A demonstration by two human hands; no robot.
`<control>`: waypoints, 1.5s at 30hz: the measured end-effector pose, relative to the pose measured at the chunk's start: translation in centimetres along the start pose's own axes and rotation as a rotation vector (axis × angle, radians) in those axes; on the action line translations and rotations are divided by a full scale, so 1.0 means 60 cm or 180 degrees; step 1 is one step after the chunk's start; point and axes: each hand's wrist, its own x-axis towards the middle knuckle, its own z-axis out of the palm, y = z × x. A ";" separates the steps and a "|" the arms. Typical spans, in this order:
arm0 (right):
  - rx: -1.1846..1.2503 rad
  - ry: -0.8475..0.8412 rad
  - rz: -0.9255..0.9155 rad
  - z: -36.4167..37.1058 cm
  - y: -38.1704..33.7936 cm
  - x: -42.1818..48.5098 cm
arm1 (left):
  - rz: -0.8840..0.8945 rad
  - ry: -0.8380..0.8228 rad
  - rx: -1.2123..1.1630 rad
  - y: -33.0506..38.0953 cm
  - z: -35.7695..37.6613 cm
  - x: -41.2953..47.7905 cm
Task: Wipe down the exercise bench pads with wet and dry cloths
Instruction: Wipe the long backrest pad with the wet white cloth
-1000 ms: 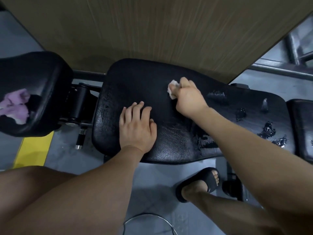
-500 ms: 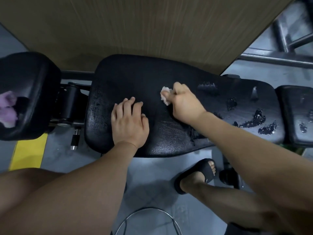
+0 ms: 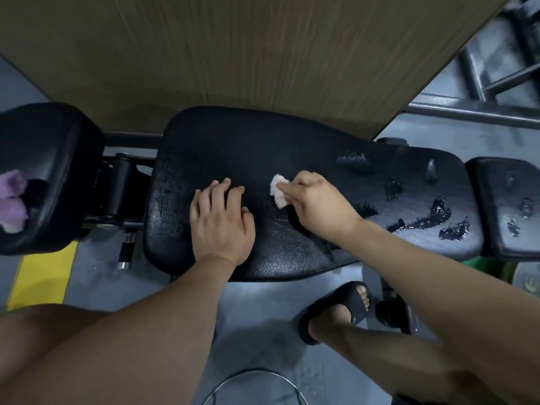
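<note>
Bare forearms (image 3: 175,317), bare legs (image 3: 380,352), black open-toe slide sandal (image 3: 346,305) on one foot, toes showing.

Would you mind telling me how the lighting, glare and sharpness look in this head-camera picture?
Head view: dim, even light; soft sheen along the near edge of the bench pad and brighter glints on its glossy dark patches; the right hand and white cloth are fairly sharp; the metal rack at the top right is smeared; the wide lens bows the pad's outline.

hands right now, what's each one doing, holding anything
Left hand: open, fingers straight, resting flat on the bench pad, holding nothing.
Right hand: closed, gripping the white cloth against the pad.
</note>
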 end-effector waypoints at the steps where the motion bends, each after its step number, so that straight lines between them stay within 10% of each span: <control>1: 0.0069 -0.0045 0.0055 -0.007 -0.005 0.000 | -0.0007 -0.0003 -0.0005 0.000 -0.001 0.000; 8: 0.1034 -0.0796 0.0916 -0.062 -0.006 0.005 | 0.0002 0.0015 -0.0027 -0.001 -0.001 -0.001; 21: 0.0668 0.0156 0.1904 -0.023 0.020 0.007 | -0.0032 0.0086 -0.0061 -0.001 0.003 0.001; 36: 0.1515 0.0257 0.2061 -0.051 -0.002 0.021 | 0.0017 0.0129 -0.0062 -0.002 0.003 0.001; 45: 0.0591 0.0501 0.1490 0.014 -0.007 -0.009 | -0.0016 0.0104 -0.0078 -0.001 0.003 0.001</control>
